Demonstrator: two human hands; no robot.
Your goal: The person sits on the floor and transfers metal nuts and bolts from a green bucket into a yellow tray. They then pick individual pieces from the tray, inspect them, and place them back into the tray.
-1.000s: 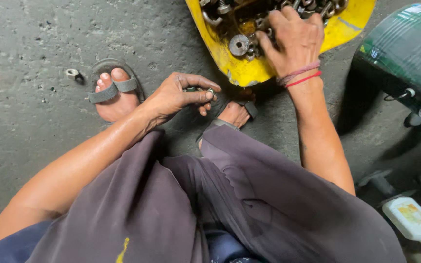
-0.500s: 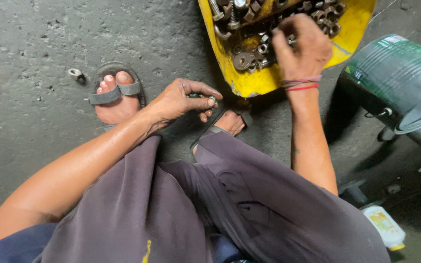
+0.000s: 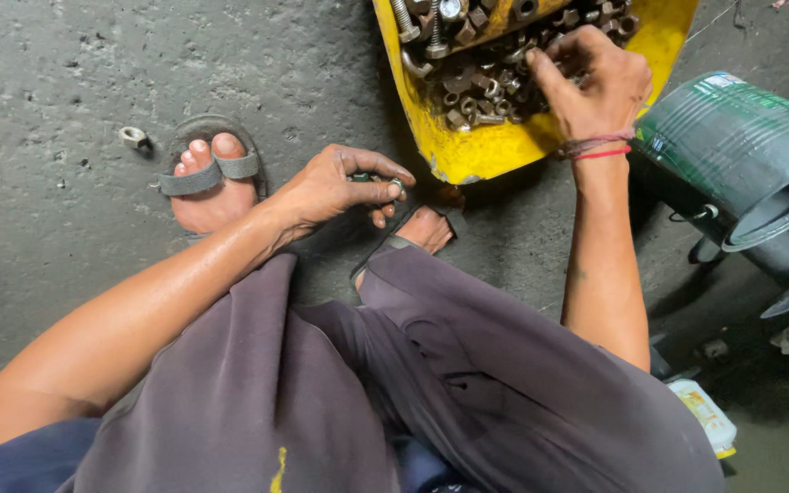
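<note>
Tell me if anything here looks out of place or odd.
One stray nut lies alone on the concrete floor beside the sandalled foot, apart from the bolts and nuts heaped in the yellow tray where the right hand digs. The green drum lies tipped on its side.

open concrete floor [image 3: 66,82] left of the yellow tray [image 3: 495,151]; green drum [image 3: 732,155] crowding its right side

A yellow tray [image 3: 495,151] sits at the upper middle of the frame, tilted on the concrete and heaped with grimy bolts and nuts [image 3: 472,87]. Just left of centre, a small dark bolt [image 3: 385,185] lies level, pinched between fingertips.
</note>
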